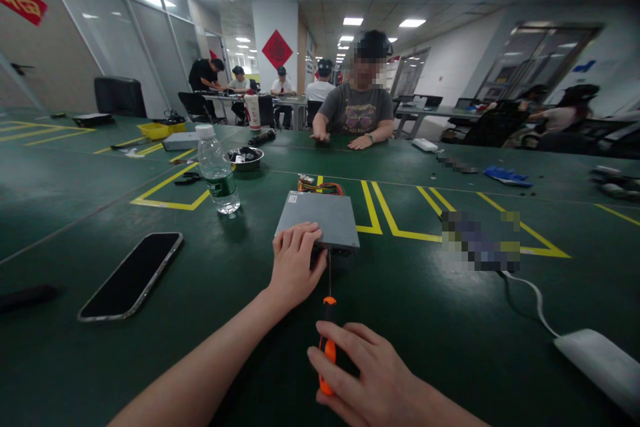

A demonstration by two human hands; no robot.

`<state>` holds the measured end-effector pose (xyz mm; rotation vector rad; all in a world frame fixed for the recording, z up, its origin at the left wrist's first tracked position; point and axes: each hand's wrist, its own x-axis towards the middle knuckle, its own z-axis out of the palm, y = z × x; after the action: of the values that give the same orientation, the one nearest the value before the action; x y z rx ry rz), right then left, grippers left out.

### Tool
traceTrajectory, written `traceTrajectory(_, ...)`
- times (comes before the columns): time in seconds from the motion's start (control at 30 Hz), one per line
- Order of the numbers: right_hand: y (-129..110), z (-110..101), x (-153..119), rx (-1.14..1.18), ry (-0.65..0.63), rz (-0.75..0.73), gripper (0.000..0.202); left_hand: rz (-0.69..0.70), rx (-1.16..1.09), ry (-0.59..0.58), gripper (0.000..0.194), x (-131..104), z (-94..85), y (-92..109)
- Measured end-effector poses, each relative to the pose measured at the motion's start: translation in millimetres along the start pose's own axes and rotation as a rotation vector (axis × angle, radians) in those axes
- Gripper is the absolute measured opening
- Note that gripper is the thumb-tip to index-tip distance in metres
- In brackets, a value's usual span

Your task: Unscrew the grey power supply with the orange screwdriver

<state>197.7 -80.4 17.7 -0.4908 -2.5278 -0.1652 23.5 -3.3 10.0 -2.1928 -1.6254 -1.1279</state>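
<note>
A grey metal computer power supply lies flat on the green table, its bundle of coloured cables at the far side. My left hand grips its near left edge, fingers over the top and thumb against the near side. In my right hand is a screwdriver with an orange and black handle, held between thumb and fingers. Its thin shaft points away from me to the near face of the power supply; the tip's exact contact is hidden under the edge.
Left of the power supply stands a water bottle, with a metal bowl of small parts behind. A phone lies at left. On the right are a white power bank with a cable and blue gloves. A person sits opposite.
</note>
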Motion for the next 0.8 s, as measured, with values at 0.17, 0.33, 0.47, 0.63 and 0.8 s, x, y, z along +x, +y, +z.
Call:
traceTrajectory(0.17,2,5,-5,0.025,0.152,-0.028,0.014,0.003,0.002,0.001,0.024,0,0.3,0)
traceTrajectory(0.33,-1,1,-1,0.041,0.004,0.02,0.029,0.009,0.001,-0.002,0.024,0,-0.2,0)
traceTrajectory(0.47,-1,1,2,0.023,0.012,-0.006,0.027,0.008,0.001,-0.007,0.024,0,-0.1,0)
traceTrajectory(0.63,3,8,-1,0.038,0.109,-0.032,0.024,0.002,0.003,0.004,0.023,0,0.2,0)
traceTrajectory(0.8,5,11,-1,0.03,0.058,-0.034,0.028,0.01,-0.001,0.002,0.024,0,-0.7,0)
